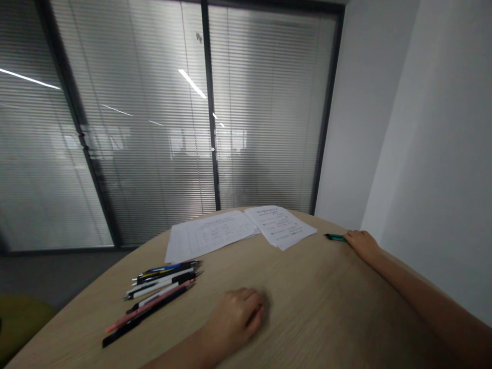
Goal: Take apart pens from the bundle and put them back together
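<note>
My left hand point(234, 319) rests on the pale wood-grain table point(315, 312), its fingers curled and a little blurred, with nothing visible in them. It lies just right of a bunch of several pens and mechanical pencils point(161, 289) in black, white, pink and blue. My right hand point(361, 244) lies at the far right of the table edge, over the end of a green pen point(335, 237). The pen's tip sticks out to the left, and its other end is hidden under my fingers. Two printed paper sheets point(209, 236) point(279, 226) lie at the far edge of the table.
The rounded table edge curves away on the left and the far side. Behind it stands a glass partition with closed slatted blinds point(130, 128) in dark frames, and a white wall point(434, 154) is on the right. An olive seat point(19, 323) shows at the lower left.
</note>
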The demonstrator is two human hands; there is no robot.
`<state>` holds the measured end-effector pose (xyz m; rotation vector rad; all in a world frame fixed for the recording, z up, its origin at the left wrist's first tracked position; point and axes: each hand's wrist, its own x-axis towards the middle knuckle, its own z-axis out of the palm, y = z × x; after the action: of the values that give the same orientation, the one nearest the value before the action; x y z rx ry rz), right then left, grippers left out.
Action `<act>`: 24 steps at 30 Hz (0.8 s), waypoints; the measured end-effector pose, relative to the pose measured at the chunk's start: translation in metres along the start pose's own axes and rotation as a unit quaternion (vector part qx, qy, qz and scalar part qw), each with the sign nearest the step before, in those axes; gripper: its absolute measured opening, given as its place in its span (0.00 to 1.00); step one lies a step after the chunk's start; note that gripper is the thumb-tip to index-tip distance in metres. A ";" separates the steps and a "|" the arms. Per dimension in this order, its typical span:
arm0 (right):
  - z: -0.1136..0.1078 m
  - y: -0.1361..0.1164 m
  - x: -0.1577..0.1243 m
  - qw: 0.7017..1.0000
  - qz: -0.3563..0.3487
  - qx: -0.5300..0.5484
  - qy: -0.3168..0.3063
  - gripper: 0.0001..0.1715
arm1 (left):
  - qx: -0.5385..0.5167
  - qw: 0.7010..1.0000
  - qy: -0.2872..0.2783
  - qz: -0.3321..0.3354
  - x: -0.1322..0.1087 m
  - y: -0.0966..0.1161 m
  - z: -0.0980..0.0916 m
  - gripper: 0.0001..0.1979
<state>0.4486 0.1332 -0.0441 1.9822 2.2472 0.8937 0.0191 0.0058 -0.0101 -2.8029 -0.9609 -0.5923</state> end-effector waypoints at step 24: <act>-0.043 -0.053 0.005 0.982 0.056 0.166 0.064 0.16 | 0.023 1.000 0.007 0.006 0.000 -0.001 0.004 0.08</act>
<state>0.3836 0.1189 -0.0285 2.2673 2.5209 0.7092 0.0201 0.0073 -0.0132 -2.7584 -0.9424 -0.5806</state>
